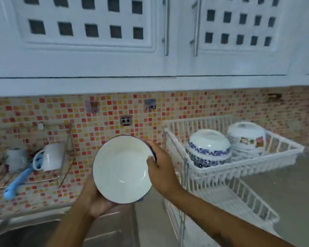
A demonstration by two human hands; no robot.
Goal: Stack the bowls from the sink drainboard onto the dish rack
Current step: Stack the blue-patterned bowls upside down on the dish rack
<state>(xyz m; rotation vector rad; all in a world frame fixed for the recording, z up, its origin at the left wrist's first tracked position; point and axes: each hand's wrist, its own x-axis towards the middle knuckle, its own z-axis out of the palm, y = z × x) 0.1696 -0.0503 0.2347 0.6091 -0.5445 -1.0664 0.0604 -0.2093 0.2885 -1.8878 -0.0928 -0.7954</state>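
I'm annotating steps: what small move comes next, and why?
Probably carry the white round bowl, held in both the left hand and right hand, rightward toward the white plastic dish rack, where the blue-patterned upturned bowls sit.

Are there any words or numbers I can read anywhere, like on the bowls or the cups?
No words or numbers can be read here.
White bowl in the hands: plain inside, no text.
Blue-patterned bowl in the rack: flower pattern only.
Bowl behind it: small pictures, too blurred to tell any writing.
Mug: blue marks, too blurred to read.
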